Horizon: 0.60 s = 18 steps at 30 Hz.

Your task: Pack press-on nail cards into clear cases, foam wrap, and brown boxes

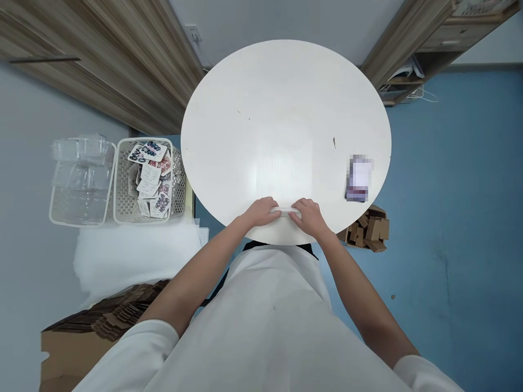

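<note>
At the near edge of the white oval table (pixel 286 109), my left hand (pixel 261 211) and my right hand (pixel 307 215) grip the two ends of a small white rolled bundle (pixel 285 211). The bundle lies crosswise, low over the tabletop. My fingers curl over it from behind, and the thumbs are on the near side. Whether anything is wrapped inside it cannot be seen.
On the left stand a basket (pixel 115 185) of printed cards and a basket of clear plastic boxes (pixel 84 174). White sheets (pixel 134 253) and flattened cardboard (pixel 73 354) lie nearer. Small cardboard boxes (pixel 376 228) sit lower right; a pixelated phone-like object (pixel 359 178) is on the table.
</note>
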Motion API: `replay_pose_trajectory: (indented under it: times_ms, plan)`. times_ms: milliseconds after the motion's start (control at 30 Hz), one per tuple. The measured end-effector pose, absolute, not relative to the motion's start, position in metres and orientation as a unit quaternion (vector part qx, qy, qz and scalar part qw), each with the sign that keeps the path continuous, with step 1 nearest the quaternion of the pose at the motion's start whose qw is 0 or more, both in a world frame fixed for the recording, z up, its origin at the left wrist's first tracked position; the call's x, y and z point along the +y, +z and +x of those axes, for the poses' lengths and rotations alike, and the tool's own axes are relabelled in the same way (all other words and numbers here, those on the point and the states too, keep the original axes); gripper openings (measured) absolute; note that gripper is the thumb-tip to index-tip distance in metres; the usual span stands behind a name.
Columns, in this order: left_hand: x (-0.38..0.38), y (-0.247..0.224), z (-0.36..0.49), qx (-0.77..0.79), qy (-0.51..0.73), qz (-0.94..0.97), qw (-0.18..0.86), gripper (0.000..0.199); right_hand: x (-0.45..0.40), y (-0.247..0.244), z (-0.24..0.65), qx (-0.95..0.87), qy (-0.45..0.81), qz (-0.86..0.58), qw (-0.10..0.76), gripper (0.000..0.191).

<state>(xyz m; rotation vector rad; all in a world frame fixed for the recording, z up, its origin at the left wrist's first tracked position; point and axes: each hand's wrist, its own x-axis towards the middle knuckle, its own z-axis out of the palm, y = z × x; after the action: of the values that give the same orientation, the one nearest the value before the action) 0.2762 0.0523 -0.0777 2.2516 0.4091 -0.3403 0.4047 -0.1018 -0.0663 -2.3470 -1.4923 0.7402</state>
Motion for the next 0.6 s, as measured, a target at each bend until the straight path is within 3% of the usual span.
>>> replay_pose_trajectory:
  times_ms: [133, 367, 500, 600]
  plan:
    - [0.066, -0.078, 0.285, 0.236, -0.188, 0.827, 0.474, 0.040, -0.087, -0.071, 0.418, -0.458, 0.328, -0.812, 0.150, 0.032]
    - [0.090, -0.077, 0.281, 0.337, -0.200, 0.718, 0.575, 0.030, -0.085, -0.083, 0.434, -0.334, 0.420, -0.816, 0.215, 0.033]
    - [0.098, -0.080, 0.275, 0.378, -0.209, 0.690, 0.581, 0.028, -0.091, -0.092, 0.444, -0.272, 0.402, -0.834, 0.262, 0.025]
    - [0.098, -0.084, 0.272, 0.377, -0.220, 0.732, 0.523, 0.027, -0.097, -0.097, 0.449, -0.235, 0.375, -0.861, 0.252, 0.026]
